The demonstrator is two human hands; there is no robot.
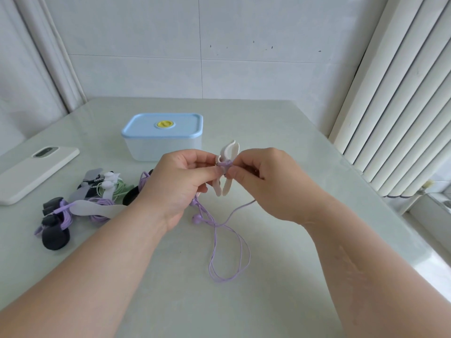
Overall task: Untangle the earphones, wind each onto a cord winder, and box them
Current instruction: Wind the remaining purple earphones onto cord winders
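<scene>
A cream cord winder [229,152] is held upright above the table between both hands. My left hand [175,186] pinches its middle from the left. My right hand [266,181] pinches the purple earphone cord [229,250] against the winder's waist, where a few turns are wound. The rest of the cord hangs down in long loops onto the table, with a purple earbud [196,219] below my left hand. Behind stands a pale box with a blue lid [163,129], closed.
At the left lies a pile of wound earphones on winders [80,203], purple, green and black. A white phone [34,172] lies face down further left. The table edge [380,191] runs along the right beside the vertical blinds [402,93].
</scene>
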